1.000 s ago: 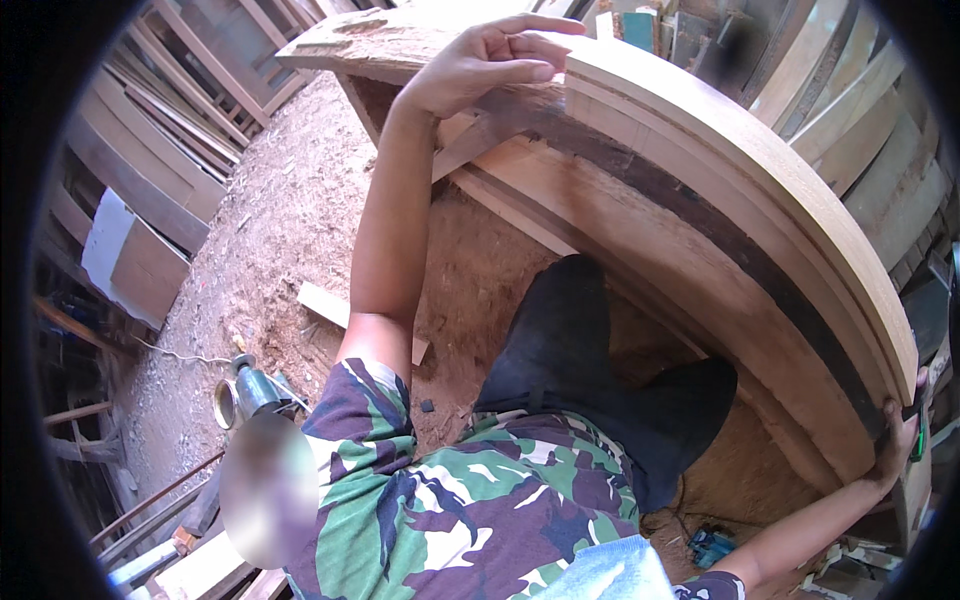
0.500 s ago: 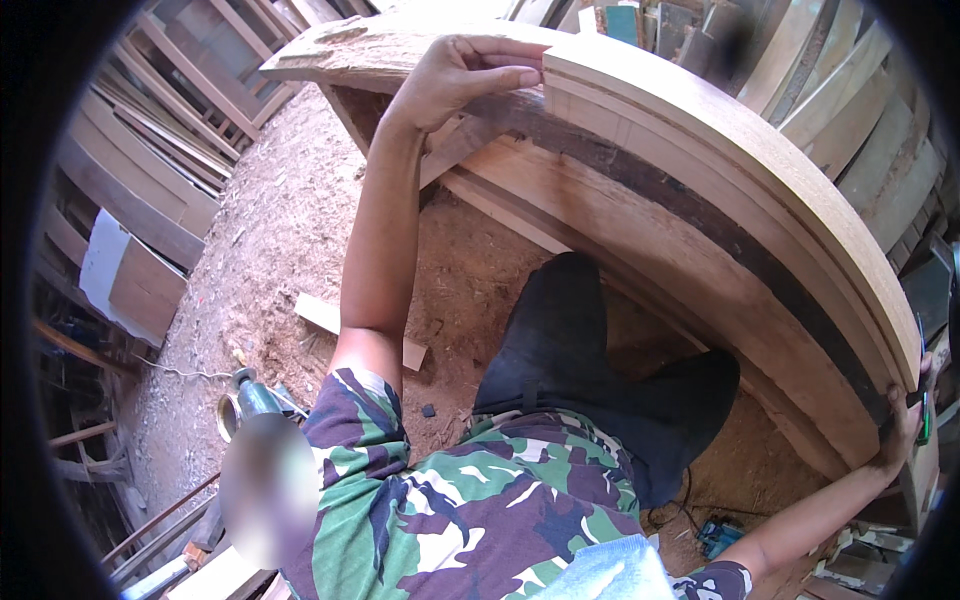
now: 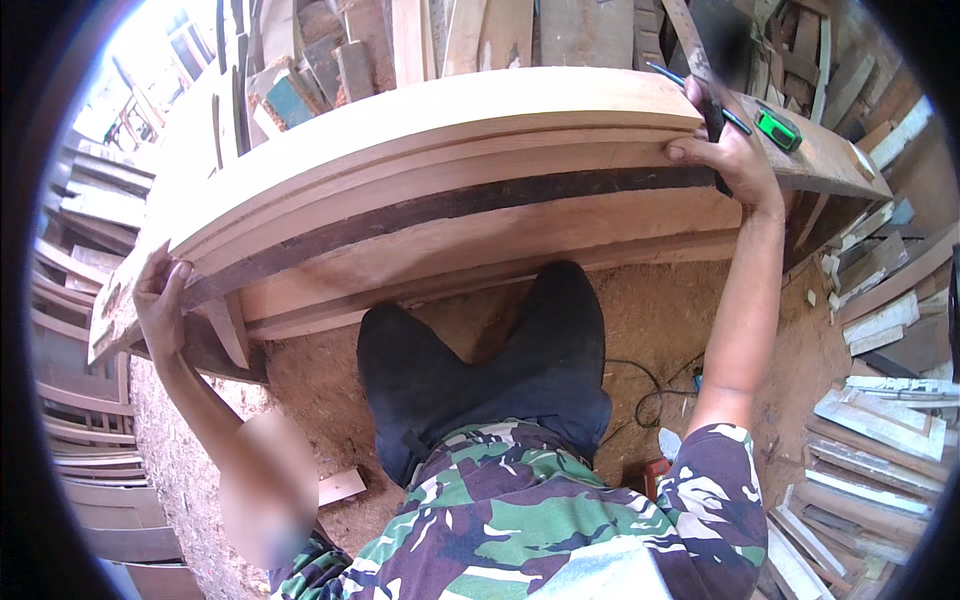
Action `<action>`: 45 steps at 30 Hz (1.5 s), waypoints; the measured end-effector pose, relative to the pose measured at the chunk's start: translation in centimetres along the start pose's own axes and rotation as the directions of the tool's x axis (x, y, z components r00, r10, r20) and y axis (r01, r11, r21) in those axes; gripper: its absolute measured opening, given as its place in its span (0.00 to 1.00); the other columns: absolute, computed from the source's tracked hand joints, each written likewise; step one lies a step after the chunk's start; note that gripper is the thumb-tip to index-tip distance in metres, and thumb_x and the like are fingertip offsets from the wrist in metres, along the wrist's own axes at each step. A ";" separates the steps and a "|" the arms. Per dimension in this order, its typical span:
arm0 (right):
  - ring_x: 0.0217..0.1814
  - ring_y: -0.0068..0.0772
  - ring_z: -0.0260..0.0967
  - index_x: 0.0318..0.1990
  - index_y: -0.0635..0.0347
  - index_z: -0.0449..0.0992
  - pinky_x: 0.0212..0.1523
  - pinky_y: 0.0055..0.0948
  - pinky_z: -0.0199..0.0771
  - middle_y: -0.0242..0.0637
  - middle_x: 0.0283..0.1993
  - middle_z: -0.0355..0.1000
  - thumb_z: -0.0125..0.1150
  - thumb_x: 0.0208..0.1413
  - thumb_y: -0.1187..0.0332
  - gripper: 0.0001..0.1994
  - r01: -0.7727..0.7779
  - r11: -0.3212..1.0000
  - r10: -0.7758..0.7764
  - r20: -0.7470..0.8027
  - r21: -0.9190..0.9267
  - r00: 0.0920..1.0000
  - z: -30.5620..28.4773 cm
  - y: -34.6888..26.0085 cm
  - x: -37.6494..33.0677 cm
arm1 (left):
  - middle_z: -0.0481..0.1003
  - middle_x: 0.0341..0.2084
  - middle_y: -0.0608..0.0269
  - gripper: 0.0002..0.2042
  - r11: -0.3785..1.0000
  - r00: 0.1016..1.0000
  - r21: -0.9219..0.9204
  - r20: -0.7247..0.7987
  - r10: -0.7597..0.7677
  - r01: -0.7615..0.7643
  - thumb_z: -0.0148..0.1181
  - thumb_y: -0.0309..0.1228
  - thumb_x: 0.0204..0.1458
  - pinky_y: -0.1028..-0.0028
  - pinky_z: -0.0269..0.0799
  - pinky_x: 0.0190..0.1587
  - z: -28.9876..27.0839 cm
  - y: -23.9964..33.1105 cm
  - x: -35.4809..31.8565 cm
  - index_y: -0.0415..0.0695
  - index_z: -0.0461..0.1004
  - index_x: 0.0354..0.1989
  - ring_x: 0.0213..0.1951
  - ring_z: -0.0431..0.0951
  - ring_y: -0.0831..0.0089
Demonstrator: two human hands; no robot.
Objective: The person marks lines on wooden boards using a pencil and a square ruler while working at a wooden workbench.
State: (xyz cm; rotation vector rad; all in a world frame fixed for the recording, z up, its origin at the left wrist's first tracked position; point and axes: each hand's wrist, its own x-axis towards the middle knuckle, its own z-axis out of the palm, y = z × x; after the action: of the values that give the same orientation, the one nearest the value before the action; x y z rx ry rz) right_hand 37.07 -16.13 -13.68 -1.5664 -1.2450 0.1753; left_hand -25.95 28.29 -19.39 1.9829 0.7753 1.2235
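Observation:
A long pale wooden moulding (image 3: pixel 450 115) with a stepped, grooved front lies on top of a heavy curved wooden piece (image 3: pixel 490 193). At its left end, my left hand (image 3: pixel 160 300) has thumb and fingers closed against the corner. My right hand (image 3: pixel 735 165) is at the opposite end, its thumb on the moulding's front. A blue pencil (image 3: pixel 738 121) is held in that hand, together with a dark flat tool (image 3: pixel 712 112) whose kind is partly hidden by the fingers. Just right of the hand, a green and black tape measure (image 3: pixel 777 128) rests on the bench-like wood.
Boards and offcuts (image 3: pixel 485 38) lean upright behind the workpiece. Stacked wood pieces (image 3: pixel 885 410) stand at the right, with more frames and boards (image 3: pixel 85 400) at the left. A dark cable (image 3: pixel 655 390) lies on the dusty floor, near a small offcut (image 3: pixel 342 486).
The view has turned right, so the workpiece now spans across the front. Both hands remain at the moulding's ends; my right hand, pencil and tape measure show more fully.

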 end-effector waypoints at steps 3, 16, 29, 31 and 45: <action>0.59 0.25 0.70 0.54 0.55 0.71 0.63 0.30 0.72 0.30 0.54 0.74 0.90 0.42 0.68 0.34 -0.019 1.000 0.018 0.064 0.002 0.998 -0.5 -0.6 -0.4 | 0.82 0.41 0.68 0.19 0.998 0.999 0.052 -0.036 -0.022 0.024 0.70 0.22 0.64 0.79 0.74 0.49 0.2 0.3 -0.2 0.39 0.80 0.64 0.43 0.80 0.81; 0.55 0.21 0.76 0.44 0.54 0.67 0.63 0.27 0.75 0.30 0.49 0.78 0.76 0.61 0.80 0.19 0.053 0.988 -0.005 -0.318 0.143 0.948 4.0 -1.0 -4.6 | 0.85 0.52 0.54 0.20 0.998 0.966 0.020 -0.250 -0.058 0.065 0.70 0.29 0.66 0.68 0.73 0.64 3.5 3.1 -3.7 0.31 0.81 0.63 0.55 0.82 0.71; 0.40 0.15 0.64 0.39 0.53 0.65 0.45 0.20 0.69 0.21 0.36 0.63 0.80 0.60 0.73 0.20 0.152 0.988 -0.147 -0.356 -0.013 0.923 4.6 -1.0 -4.5 | 0.86 0.51 0.56 0.16 0.996 0.970 -0.089 -0.237 -0.051 0.030 0.69 0.26 0.67 0.72 0.74 0.61 2.5 1.6 -3.7 0.33 0.83 0.60 0.53 0.82 0.74; 0.38 0.15 0.60 0.38 0.53 0.65 0.43 0.19 0.67 0.20 0.35 0.60 0.80 0.59 0.73 0.20 0.151 0.988 -0.132 -0.368 0.022 0.920 4.8 -0.8 -4.5 | 0.86 0.50 0.56 0.16 0.992 0.975 -0.126 -0.220 -0.035 0.008 0.70 0.26 0.66 0.72 0.75 0.61 2.6 1.2 -3.6 0.33 0.83 0.60 0.52 0.82 0.75; 0.40 0.15 0.65 0.40 0.54 0.68 0.45 0.19 0.70 0.21 0.37 0.64 0.80 0.59 0.71 0.19 0.055 0.980 0.020 -0.372 0.189 0.928 5.2 -1.0 -4.3 | 0.86 0.51 0.53 0.17 0.992 0.976 -0.116 -0.207 -0.064 0.040 0.70 0.25 0.66 0.74 0.74 0.61 2.4 2.1 -3.4 0.30 0.81 0.61 0.53 0.83 0.74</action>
State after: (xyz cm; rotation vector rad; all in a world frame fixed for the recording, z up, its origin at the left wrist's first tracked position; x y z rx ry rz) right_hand 31.18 -16.27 -17.01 -1.3409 -0.9129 -0.0135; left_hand -24.82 23.85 -20.31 1.7519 0.8373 1.4294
